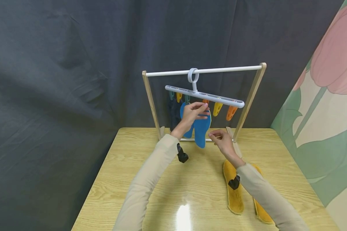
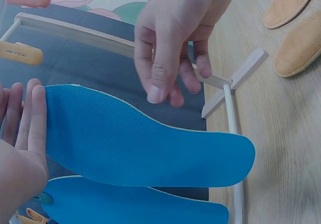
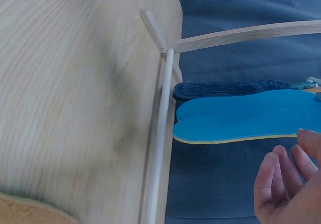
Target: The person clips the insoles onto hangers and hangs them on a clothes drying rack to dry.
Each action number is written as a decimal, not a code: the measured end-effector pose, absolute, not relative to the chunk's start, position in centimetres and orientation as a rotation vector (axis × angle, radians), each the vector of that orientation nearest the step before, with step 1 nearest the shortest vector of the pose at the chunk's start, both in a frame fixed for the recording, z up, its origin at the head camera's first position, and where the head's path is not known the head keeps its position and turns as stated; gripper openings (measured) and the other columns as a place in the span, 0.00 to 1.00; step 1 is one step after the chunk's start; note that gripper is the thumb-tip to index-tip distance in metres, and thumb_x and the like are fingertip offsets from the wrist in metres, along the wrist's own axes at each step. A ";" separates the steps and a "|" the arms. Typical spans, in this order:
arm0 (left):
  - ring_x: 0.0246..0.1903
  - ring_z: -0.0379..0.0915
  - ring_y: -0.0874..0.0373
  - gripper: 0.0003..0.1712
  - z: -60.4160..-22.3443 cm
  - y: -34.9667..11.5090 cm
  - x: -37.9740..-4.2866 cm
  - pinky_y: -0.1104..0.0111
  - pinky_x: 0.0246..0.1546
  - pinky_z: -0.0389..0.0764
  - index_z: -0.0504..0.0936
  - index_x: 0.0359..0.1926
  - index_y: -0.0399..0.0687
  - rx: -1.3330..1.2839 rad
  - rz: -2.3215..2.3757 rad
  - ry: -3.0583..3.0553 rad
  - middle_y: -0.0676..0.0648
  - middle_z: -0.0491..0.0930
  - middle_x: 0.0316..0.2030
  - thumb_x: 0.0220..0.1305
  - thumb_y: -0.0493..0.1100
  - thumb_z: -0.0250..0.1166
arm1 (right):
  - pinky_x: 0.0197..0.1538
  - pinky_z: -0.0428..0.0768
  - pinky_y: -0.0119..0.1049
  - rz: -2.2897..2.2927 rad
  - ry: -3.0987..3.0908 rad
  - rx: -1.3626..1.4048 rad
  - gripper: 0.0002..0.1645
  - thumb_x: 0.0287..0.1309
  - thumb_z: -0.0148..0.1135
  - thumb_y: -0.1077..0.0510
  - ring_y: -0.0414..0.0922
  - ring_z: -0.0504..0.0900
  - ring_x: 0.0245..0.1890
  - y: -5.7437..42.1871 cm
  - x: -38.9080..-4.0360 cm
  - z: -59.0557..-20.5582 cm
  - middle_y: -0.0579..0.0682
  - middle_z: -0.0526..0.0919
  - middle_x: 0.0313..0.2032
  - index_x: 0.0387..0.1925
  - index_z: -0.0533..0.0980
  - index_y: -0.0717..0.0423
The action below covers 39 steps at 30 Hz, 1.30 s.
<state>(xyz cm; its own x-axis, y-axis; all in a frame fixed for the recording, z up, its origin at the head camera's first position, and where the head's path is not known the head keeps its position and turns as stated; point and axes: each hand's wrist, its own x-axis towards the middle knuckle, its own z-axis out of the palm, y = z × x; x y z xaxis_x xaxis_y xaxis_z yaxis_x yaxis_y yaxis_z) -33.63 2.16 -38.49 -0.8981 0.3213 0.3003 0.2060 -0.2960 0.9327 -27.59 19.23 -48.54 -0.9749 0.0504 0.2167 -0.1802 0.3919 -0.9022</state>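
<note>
A pale hanger (image 1: 203, 95) with coloured clothespins hangs from the rack's white rail. Two blue insoles (image 1: 201, 131) hang below it, toes down. At the top of the nearer insole, my left hand (image 1: 193, 113) pinches an orange clothespin (image 1: 205, 101), mostly hidden by the fingers. In the left wrist view, its fingers (image 2: 36, 113) lie against the insole's upper end. My right hand (image 1: 223, 141) hovers beside the insole's lower part, loosely curled and holding nothing. The right wrist view shows a dark blue fuzzy insole (image 3: 220, 89) behind the blue ones.
Two mustard insoles (image 1: 233, 195) lie on the wooden table (image 1: 133, 179) at the right, partly under my right forearm. Yellow (image 1: 217, 109) and orange (image 1: 231, 113) clothespins dangle from the hanger's right end. Wooden posts (image 1: 251, 96) frame the rack before a dark curtain (image 1: 75, 64).
</note>
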 end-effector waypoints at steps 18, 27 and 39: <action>0.49 0.82 0.48 0.20 -38.4 3.2 -33.1 0.57 0.45 0.86 0.78 0.61 0.36 0.718 2.294 1.802 0.40 0.82 0.52 0.73 0.42 0.60 | 0.36 0.80 0.33 1.519 -2.598 0.089 0.15 0.68 0.62 0.56 0.51 0.81 0.38 20.1 -27.0 -50.9 0.60 0.83 0.42 0.45 0.81 0.66; 0.54 0.77 0.38 0.23 -38.6 4.0 -33.0 0.51 0.47 0.83 0.73 0.64 0.34 0.705 2.284 1.757 0.37 0.79 0.57 0.74 0.41 0.58 | 0.44 0.83 0.42 1.429 -2.568 0.198 0.10 0.66 0.64 0.61 0.55 0.82 0.41 20.8 -26.4 -52.8 0.61 0.85 0.40 0.41 0.82 0.67; 0.51 0.80 0.44 0.24 -38.2 4.9 -32.9 0.52 0.47 0.84 0.72 0.64 0.32 0.733 2.248 1.759 0.39 0.81 0.54 0.75 0.42 0.57 | 0.41 0.82 0.44 1.377 -2.647 0.079 0.11 0.66 0.65 0.58 0.58 0.82 0.43 22.3 -26.0 -54.2 0.60 0.84 0.41 0.40 0.82 0.66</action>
